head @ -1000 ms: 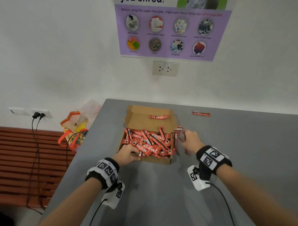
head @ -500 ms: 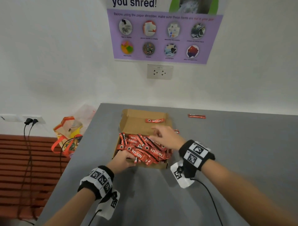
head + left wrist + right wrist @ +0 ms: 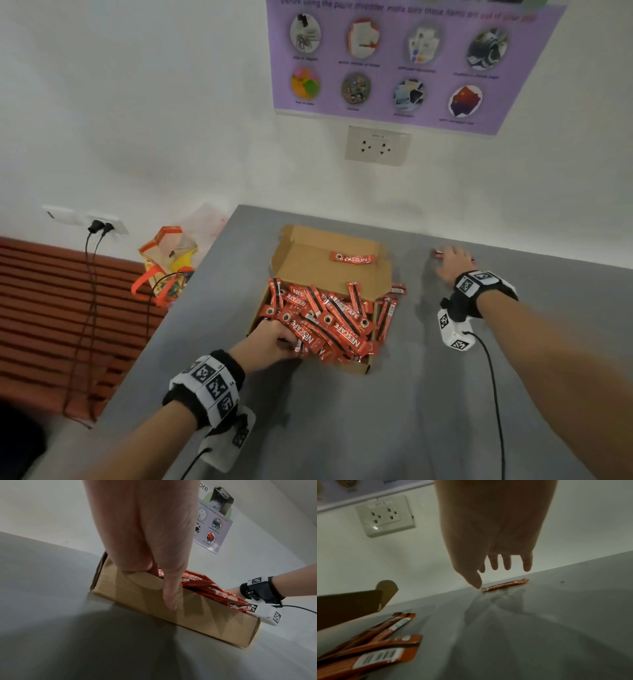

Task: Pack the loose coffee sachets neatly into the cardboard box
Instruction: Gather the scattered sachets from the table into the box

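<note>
An open cardboard box (image 3: 346, 366) sits on the grey table, heaped with a jumble of red coffee sachets (image 3: 325, 318). One sachet (image 3: 351, 258) lies on the raised lid. A few loose sachets (image 3: 387, 313) lean against the box's right side and also show in the right wrist view (image 3: 376, 642). My left hand (image 3: 281, 339) grips the box's near wall (image 3: 197, 615), thumb (image 3: 169, 599) outside and fingers inside among the sachets (image 3: 205, 586). My right hand (image 3: 452, 262) hovers, fingers spread, over a lone sachet (image 3: 505, 584) near the table's back edge; the thumb tip (image 3: 476, 584) is at its left end.
The table (image 3: 376, 428) meets the white wall at the back, under a wall socket (image 3: 376, 145) and a purple poster (image 3: 404, 61). Off the table's left edge stand an orange bag (image 3: 168, 267) and a slatted wooden bench (image 3: 51, 308) with cables.
My right hand has left the box and reached right and back to the lone sachet near the wall. My left hand has stayed on the box's near wall.
</note>
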